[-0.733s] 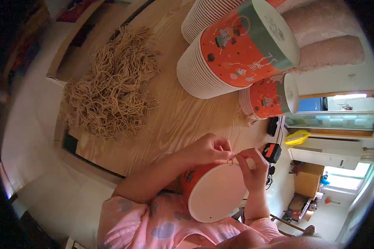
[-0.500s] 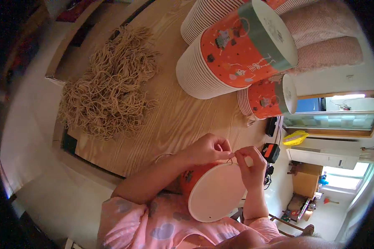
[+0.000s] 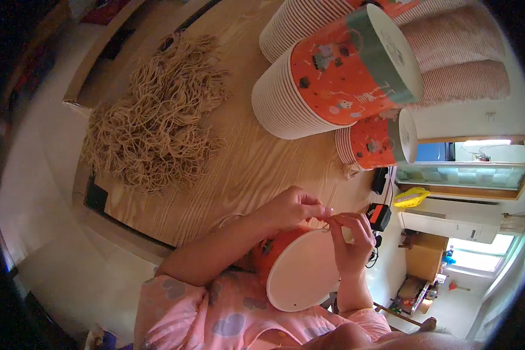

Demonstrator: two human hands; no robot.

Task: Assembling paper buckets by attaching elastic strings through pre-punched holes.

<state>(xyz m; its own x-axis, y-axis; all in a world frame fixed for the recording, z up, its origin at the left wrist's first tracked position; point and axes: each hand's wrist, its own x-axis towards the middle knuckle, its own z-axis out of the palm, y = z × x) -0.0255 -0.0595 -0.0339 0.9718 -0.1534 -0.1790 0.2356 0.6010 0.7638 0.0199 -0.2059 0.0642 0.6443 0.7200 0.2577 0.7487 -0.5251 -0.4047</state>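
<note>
An orange printed paper bucket (image 3: pixel 274 249) rests against my pink top, its round white opening tilted toward me. A small dark hole shows near the bucket's lower rim. At the opposite rim, a short piece of thin twine (image 3: pixel 326 228) runs by the edge between my hands. My left hand (image 3: pixel 300 209) pinches the twine with thumb and forefinger. Close against it, my right hand (image 3: pixel 353 238) has its fingers bent round the twine too; its fingertips partly hide the strand.
A big tangled heap of tan twine (image 3: pixel 157 125) lies on the wooden table (image 3: pixel 239 157) at the left. Nested orange-and-green paper buckets (image 3: pixel 332 76) lie toward the far right, with a smaller stack (image 3: pixel 376 140) beside them. A black-and-orange box (image 3: pixel 379 217) sits right of my hands.
My right hand has turned slightly, its fingers curling further over the twine at the rim. My left fingertips have shifted a little to the right. The bucket stays nearly in place.
</note>
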